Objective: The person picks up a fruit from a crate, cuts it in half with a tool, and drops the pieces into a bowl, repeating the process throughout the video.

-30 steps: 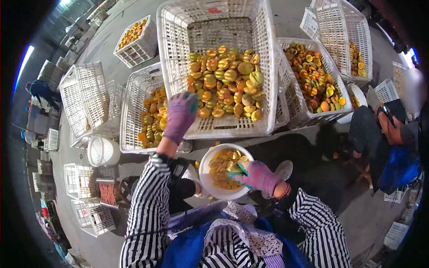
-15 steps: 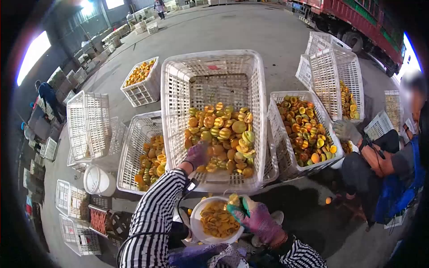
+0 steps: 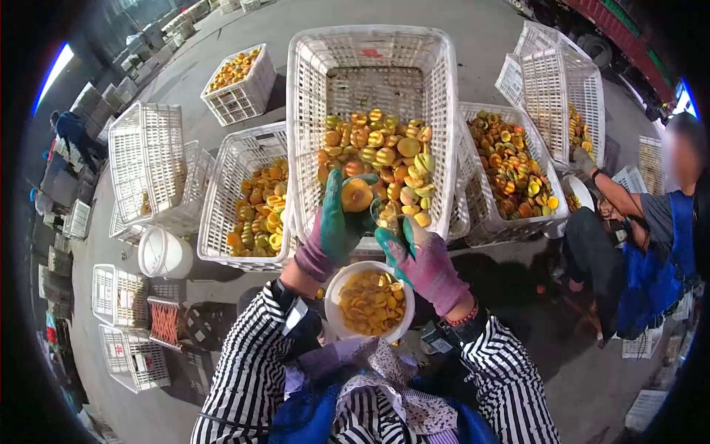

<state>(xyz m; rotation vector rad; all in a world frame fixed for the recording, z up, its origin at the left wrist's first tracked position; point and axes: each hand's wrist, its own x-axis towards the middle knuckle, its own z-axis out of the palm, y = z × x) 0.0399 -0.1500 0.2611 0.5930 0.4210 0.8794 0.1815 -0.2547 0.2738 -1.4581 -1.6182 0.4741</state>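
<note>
Both of my hands wear green and pink gloves and meet at the near edge of a large white crate (image 3: 370,35). My left hand (image 3: 336,222) is wrapped round an orange-yellow fruit (image 3: 357,195). Close beside it, my right hand (image 3: 425,260) is closed on a small yellowish piece (image 3: 387,214), too small to name surely. The crate holds a heap of fruit (image 3: 384,148), many of them cut. Below my hands stands a white bucket (image 3: 333,317) with yellow-orange pieces (image 3: 370,302) in it.
Fruit-filled crates stand at left (image 3: 211,200) and right (image 3: 543,148). A white bucket (image 3: 166,253) and stacked crates (image 3: 148,159) are further left. A co-worker (image 3: 662,244) sits at the right, one gloved hand at a crate. Another person (image 3: 72,137) bends far left.
My left hand has come from the heap towards my right hand, now with a fruit in it. My right hand has risen from the bucket to the crate's edge. The view has tilted down.
</note>
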